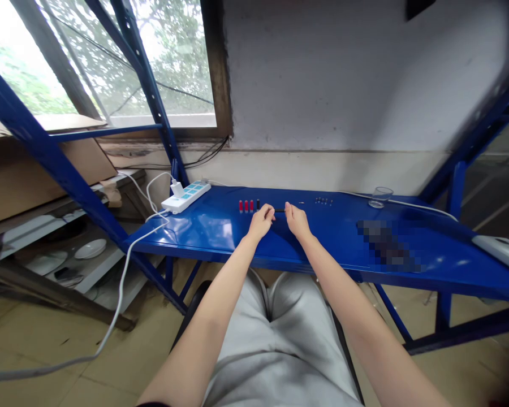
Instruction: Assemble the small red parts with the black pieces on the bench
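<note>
Over the blue tabletop (339, 237), nearer its back edge than its front, our left hand (261, 221) has its fingers curled at the left part of a dark rod (279, 210); we cannot tell whether they grip it. Our right hand (296, 220) closes thumb and fingers on the rod's right part. For good control, we should align both hands with the rod, support it level and use light fingertip force.

Surroundings, left to right: a white cable (126, 265) crosses the left edge; a power strip (190, 198) occupies the back-left corner, well apart from us. Three red tubes (246, 206) and a black tube (258, 203) form a row just beside the left hand; a bump could scatter them. A metal piece (301, 202) and a group of metal bits (323, 200) lie toward the back edge, past the right hand. A glass (380, 196) is near the back edge, farther right. A blurred dark object (390, 249) lies toward the front edge.
</note>
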The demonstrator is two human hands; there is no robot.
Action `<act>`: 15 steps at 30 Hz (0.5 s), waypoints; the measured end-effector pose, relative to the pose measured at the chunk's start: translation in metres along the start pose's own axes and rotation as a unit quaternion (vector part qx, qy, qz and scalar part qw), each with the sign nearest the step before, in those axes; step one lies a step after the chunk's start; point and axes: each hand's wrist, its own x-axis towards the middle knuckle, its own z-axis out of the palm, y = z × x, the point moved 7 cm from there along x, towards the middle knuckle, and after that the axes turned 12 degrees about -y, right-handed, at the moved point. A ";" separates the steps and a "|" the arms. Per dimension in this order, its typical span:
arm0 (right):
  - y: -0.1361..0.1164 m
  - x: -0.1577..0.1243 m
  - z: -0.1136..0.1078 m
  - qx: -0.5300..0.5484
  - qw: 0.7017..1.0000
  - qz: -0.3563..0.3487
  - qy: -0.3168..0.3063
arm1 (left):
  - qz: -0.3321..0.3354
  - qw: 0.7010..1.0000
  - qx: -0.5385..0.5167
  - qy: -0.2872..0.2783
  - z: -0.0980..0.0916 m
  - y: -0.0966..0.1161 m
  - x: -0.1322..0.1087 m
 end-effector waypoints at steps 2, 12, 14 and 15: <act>0.000 0.000 0.001 0.003 1.000 -0.002 -0.005 | -0.004 1.000 0.002 -0.001 0.000 0.001 -0.001; -0.005 -0.001 0.001 0.040 0.999 -0.027 0.001 | -0.029 0.999 0.004 0.027 -0.001 -0.004 0.001; -0.006 -0.001 -0.001 0.062 0.997 -0.045 0.017 | -0.036 0.999 0.007 0.032 -0.002 -0.003 0.000; -0.006 -0.002 -0.002 0.075 0.995 -0.057 0.027 | -0.040 0.999 0.007 0.034 -0.003 -0.003 0.000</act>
